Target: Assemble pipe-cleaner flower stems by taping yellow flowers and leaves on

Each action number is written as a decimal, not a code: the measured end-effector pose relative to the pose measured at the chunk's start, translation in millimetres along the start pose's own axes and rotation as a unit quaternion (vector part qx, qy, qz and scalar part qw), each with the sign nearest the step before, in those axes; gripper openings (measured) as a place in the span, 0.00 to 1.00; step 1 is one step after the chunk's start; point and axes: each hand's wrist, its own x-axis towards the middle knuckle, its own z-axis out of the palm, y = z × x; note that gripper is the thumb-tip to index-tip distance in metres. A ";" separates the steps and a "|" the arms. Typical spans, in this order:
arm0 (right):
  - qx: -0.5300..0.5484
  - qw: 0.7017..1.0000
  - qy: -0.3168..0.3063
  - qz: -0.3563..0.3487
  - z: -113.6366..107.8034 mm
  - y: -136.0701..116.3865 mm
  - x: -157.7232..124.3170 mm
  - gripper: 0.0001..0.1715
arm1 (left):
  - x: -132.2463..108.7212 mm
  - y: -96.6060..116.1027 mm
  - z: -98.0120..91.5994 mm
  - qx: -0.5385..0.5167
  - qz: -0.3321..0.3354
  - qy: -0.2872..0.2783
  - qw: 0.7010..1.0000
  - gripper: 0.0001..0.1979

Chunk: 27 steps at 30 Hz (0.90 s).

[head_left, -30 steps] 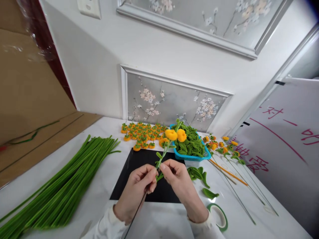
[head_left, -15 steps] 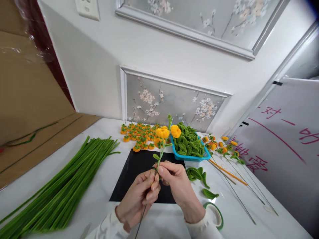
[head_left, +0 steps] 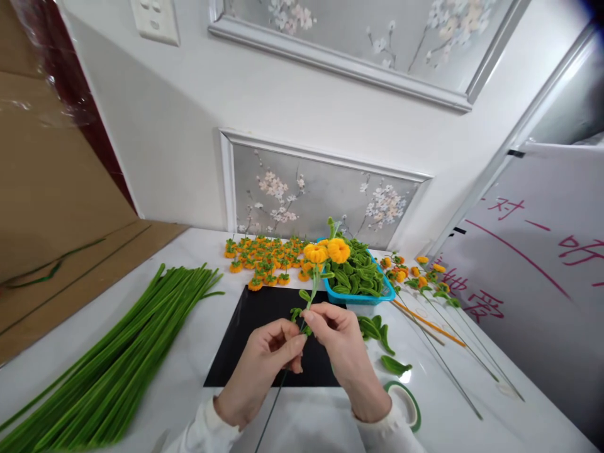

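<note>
A handmade flower spray [head_left: 315, 253] with fuzzy orange pumpkin-like blooms and small green leaves leans to the right above the black mat [head_left: 236, 340]. My right hand [head_left: 344, 349] pinches its stem below the lowest single leaf, between thumb and index finger. Lower down, my left hand [head_left: 264, 362] has its thumb and fingers closed on the stem, and the bare thin wire runs down below it. Small curled green leaves [head_left: 296, 313] show beside my fingertips; how they are fastened is hidden by my fingers.
Left lies a bundle of green pipe cleaners [head_left: 127, 352]. Orange blooms [head_left: 264, 255] cluster behind the mat. A blue basket [head_left: 363, 298] holds green leaves. Right are loose leaves [head_left: 395, 365], green tape [head_left: 411, 402], an orange stick [head_left: 434, 324] and finished flower stems [head_left: 441, 352].
The flower spray has shifted right and tilts more that way. My left fingers have slid and loosened their curl, and the small leaves by them are now in sight. The camera view has shifted slightly.
</note>
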 end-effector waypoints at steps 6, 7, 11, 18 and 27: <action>0.087 0.994 -0.065 0.030 3.0 4.7 -1.5 0.13 | -0.3 -1.9 -2.3 -0.096 -0.019 -0.003 0.995 0.11; 0.091 0.993 -0.077 0.025 2.6 5.3 -1.3 0.12 | -0.9 -1.6 -1.9 -0.113 -0.023 -0.007 0.993 0.12; 0.088 0.992 -0.090 0.014 0.7 6.8 -0.3 0.12 | -2.6 -1.1 1.4 -0.168 -0.047 -0.023 0.984 0.13; 0.093 0.991 -0.096 0.027 1.3 6.1 -0.5 0.12 | -4.7 -1.6 4.3 -0.220 -0.067 -0.038 0.972 0.15; 0.103 0.987 -0.115 0.043 2.3 3.4 -0.1 0.13 | -3.7 0.0 6.7 -0.224 -0.070 -0.049 0.971 0.14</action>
